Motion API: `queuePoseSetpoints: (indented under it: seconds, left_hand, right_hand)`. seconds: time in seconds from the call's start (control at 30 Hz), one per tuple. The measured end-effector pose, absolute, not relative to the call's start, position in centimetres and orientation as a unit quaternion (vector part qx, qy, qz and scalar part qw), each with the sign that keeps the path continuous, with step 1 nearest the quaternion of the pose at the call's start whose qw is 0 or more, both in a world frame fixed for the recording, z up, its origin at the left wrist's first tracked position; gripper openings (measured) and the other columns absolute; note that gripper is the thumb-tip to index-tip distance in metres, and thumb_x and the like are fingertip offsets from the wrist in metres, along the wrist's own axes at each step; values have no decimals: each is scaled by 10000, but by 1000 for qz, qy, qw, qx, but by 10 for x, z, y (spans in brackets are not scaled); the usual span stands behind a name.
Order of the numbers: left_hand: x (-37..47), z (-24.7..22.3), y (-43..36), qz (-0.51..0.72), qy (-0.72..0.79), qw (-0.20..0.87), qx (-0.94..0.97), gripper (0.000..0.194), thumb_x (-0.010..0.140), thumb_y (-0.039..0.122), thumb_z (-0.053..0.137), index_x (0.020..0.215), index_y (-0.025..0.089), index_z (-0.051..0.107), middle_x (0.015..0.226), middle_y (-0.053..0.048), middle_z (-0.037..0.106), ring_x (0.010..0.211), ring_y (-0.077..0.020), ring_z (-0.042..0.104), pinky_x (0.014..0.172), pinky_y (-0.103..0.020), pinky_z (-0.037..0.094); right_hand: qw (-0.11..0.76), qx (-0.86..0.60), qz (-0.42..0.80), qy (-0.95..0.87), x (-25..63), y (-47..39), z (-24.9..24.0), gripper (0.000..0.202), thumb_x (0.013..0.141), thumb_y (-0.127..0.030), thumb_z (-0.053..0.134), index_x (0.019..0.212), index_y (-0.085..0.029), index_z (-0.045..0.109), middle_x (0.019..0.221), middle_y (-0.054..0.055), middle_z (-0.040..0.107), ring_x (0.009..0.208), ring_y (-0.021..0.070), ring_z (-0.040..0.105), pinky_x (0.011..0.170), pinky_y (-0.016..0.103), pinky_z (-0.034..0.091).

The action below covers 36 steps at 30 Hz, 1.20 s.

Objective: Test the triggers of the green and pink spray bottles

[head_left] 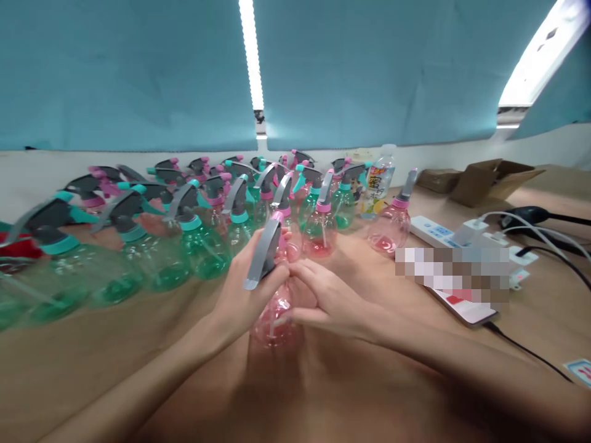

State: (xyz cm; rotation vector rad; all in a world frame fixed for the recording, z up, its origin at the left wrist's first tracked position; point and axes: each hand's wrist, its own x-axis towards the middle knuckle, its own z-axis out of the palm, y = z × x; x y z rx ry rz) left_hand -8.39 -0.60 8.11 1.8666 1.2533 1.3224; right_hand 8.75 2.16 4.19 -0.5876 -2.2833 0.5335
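A clear pink spray bottle [272,335] with a grey and pink trigger head stands on the table in front of me. My left hand [252,280] is closed around its neck, just under the spray head. From the other side, my right hand [330,298] has its fingertips at the collar and its thumb against the round body. The collar itself is mostly hidden by my fingers. Just behind are another pink spray bottle [318,231] and, on the left, a green spray bottle [203,246] with a teal collar.
Several green and pink spray bottles fill the left and back of the table. A pink one [391,224] stands apart at right, near a labelled drink bottle [379,181]. Further right are a power strip [429,231], cables, a phone [473,307] and an open cardboard box [489,181].
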Motion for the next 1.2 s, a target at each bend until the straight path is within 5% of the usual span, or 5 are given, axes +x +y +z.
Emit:
queuePoseSetpoints:
  seconds: [0.2, 0.43, 1.2]
  left_hand:
    - [-101, 83, -9, 480, 471, 242, 700, 123, 763, 162, 525, 803, 232, 432, 704, 60, 376, 587, -117, 345, 571, -268, 332]
    - [-100, 90, -12, 473, 457, 189, 730, 162, 689, 102, 455, 711, 221, 347, 696, 57, 353, 584, -109, 301, 551, -269, 279]
    - [-100, 89, -10, 477, 471, 219, 709, 131, 661, 143, 493, 736, 233, 434, 662, 58, 428, 527, -113, 372, 515, -259, 367]
  right_hand:
    - [275, -230, 196, -913, 97, 39, 9, 735, 866, -672, 574, 1395, -167, 503, 1365, 180, 576, 1262, 320, 536, 1046, 521, 443]
    - [134, -258, 168, -942, 112, 41, -9, 855, 846, -721, 550, 1463, -135, 472, 1567, 186, 353, 1456, 356, 299, 1171, 535, 294]
    - [164, -275, 210, -924, 114, 40, -16, 767, 844, -662, 616, 1464, -232, 479, 1581, 106, 345, 1470, 321, 277, 1194, 527, 254]
